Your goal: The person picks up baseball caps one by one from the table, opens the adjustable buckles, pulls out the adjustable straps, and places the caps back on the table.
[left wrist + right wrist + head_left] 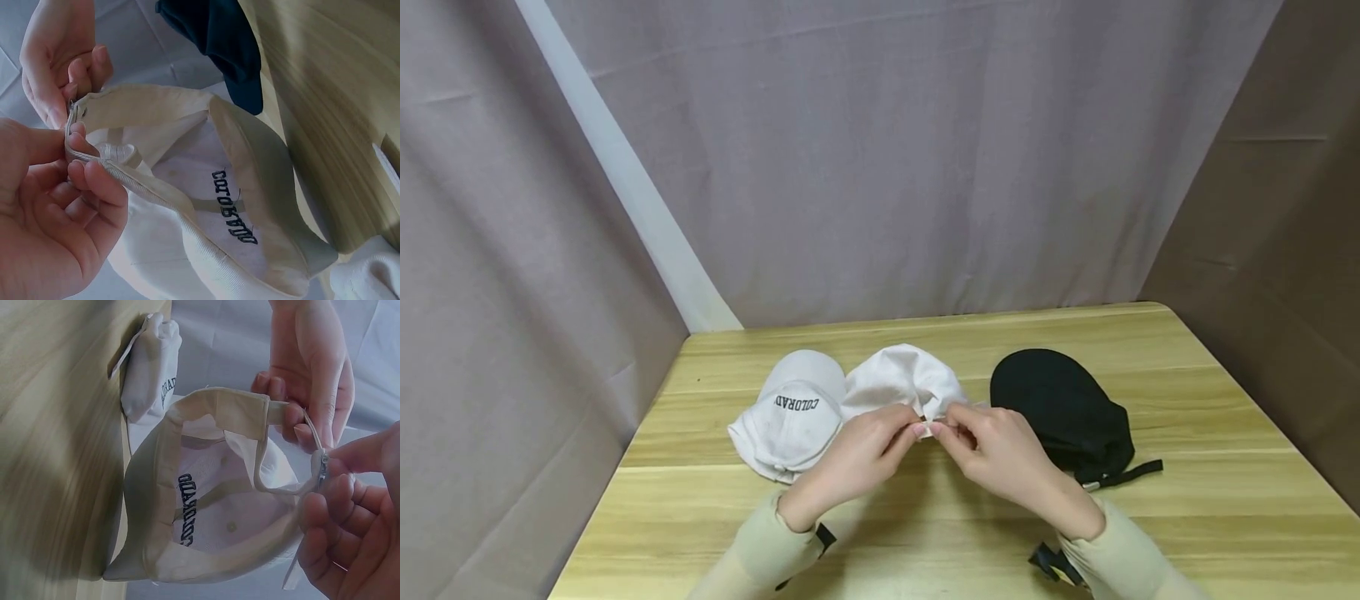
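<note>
Both hands meet at the back strap of a white baseball cap (902, 379), whose crown faces away in the head view. My left hand (868, 450) pinches the strap (78, 147) between thumb and fingers. From the other side, my right hand (1003, 454) grips it at the small metal buckle (322, 465). A loose strap end (291, 572) hangs below the right fingers. Inside the cap, dark stitched lettering (228, 206) shows through the opening. The fingertips partly hide the buckle.
On the left of the wooden table (940, 542) lies another white cap (793, 421) with dark lettering, close to the held one. A black cap (1056, 408) rests on the right, its strap (1138, 472) trailing out. Grey curtains (880, 167) stand behind.
</note>
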Demonstrator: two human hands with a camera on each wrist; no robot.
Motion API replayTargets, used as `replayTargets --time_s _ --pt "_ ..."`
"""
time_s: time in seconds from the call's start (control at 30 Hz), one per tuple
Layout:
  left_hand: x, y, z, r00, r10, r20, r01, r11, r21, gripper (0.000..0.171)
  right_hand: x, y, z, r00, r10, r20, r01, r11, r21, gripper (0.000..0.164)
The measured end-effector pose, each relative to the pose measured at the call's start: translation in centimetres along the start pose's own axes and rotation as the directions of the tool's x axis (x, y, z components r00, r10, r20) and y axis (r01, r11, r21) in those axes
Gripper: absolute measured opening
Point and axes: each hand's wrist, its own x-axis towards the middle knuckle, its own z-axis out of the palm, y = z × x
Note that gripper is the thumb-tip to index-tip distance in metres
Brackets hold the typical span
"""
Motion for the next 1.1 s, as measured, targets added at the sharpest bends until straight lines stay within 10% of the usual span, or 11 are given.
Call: replayTargets --time_s 1.1 --pt "-0.84 -0.21 0.38 1.0 -0.012 0.021 0.012 0.999 -0.034 0.014 -0.95 0.28 0.62 0.992 0.093 0.086 -0.095 0.995 0.02 0.038"
